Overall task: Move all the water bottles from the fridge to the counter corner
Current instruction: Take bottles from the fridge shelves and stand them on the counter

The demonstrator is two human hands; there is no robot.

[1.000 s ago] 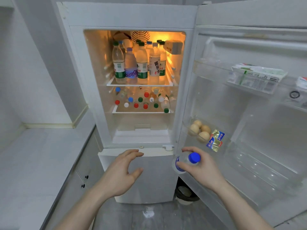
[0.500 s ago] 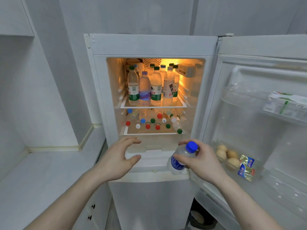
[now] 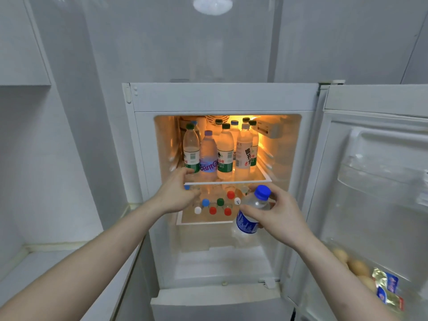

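Note:
The fridge (image 3: 222, 97) stands open and lit. Several water bottles stand upright on its upper shelf (image 3: 228, 182), among them a green-labelled bottle (image 3: 191, 149) at the front left. Several more bottles lie on the lower shelf with their coloured caps (image 3: 220, 201) facing me. My right hand (image 3: 281, 216) grips a small blue-capped bottle (image 3: 249, 218) in front of the lower shelf. My left hand (image 3: 177, 193) reaches into the fridge with its fingers spread, its fingertips at the base of the green-labelled bottle.
The fridge door (image 3: 375, 181) hangs open on the right, with eggs (image 3: 359, 267) and foil packets (image 3: 386, 288) in its lower rack. A white counter (image 3: 41, 274) runs along the left to a wall corner. A wall cabinet (image 3: 23, 42) hangs at the upper left.
My view has tilted upward. My left hand has moved up and forward into the fridge to the upper shelf's front left bottle. My right hand has lifted the blue-capped bottle higher.

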